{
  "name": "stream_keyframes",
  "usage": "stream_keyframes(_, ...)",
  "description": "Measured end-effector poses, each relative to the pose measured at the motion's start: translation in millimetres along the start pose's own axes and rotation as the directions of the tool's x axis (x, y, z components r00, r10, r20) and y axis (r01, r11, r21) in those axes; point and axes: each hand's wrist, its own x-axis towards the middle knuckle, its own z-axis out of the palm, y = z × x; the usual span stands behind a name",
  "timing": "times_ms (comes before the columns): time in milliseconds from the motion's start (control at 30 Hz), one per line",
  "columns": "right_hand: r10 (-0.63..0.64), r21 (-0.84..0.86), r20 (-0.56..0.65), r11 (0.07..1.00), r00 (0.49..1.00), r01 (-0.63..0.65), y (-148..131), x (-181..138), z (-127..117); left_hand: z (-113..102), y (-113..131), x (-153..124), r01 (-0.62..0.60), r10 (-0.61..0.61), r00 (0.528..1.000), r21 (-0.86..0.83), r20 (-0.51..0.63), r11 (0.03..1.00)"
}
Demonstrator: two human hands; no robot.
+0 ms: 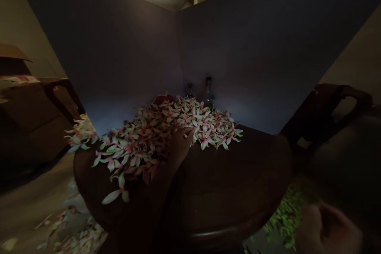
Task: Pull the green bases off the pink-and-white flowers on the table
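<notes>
The room is very dark, and we can make out only part of it. The left hand (180, 143) reaches from the lower middle of the view to the flower pile (154, 131), and its forearm is almost lost against the dark table (238, 174). The fingers lie on the near edge of the pile, a little bent, with one fingertip just showing among the petals. Whether they grasp any flowers or only rest on them, we cannot tell. The right hand (327, 232) is in the lower right corner, blurred and partly cut off by the edge of the view. It looks loosely curled, but we cannot say if it holds something. Just to its left is a bunch of green leaves (284, 216), below the table rim and also unsharp.

The flower pile, pink and white, lies on the back half of the round table. Its long axis runs from left to right across the table. Its left end reaches the table rim or goes past it; we cannot tell which. One single flower (112, 196) lies apart at the near left, its long petal pointing to the lower left.

Behind the pile, in the corner of a dark folded board (253, 67), a bottle (208, 92) stands upright. A red thing (162, 98) at the back of the pile is too dark to identify. More petals lie on the floor (77, 238) at the lower left. A dark chair (327, 103) stands at the right.
</notes>
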Motion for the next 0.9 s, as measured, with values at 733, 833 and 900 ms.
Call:
stream_keyframes(733,-0.458,0.545,0.788,0.83,0.411,-0.118,-123,-9,233,1,0,-1,0.034,-0.016,0.988,-0.113,0.153,0.993)
stream_keyframes(833,-0.457,0.548,0.784,0.828,0.42,-0.12,-122,-9,234,2,-4,0,0.033,-0.009,0.986,-0.143,0.167,0.989)
stream_keyframes(900,-0.469,0.561,0.769,0.821,0.433,-0.106,-122,-9,233,2,-4,0,0.045,-0.017,0.984,-0.154,0.177,0.987)
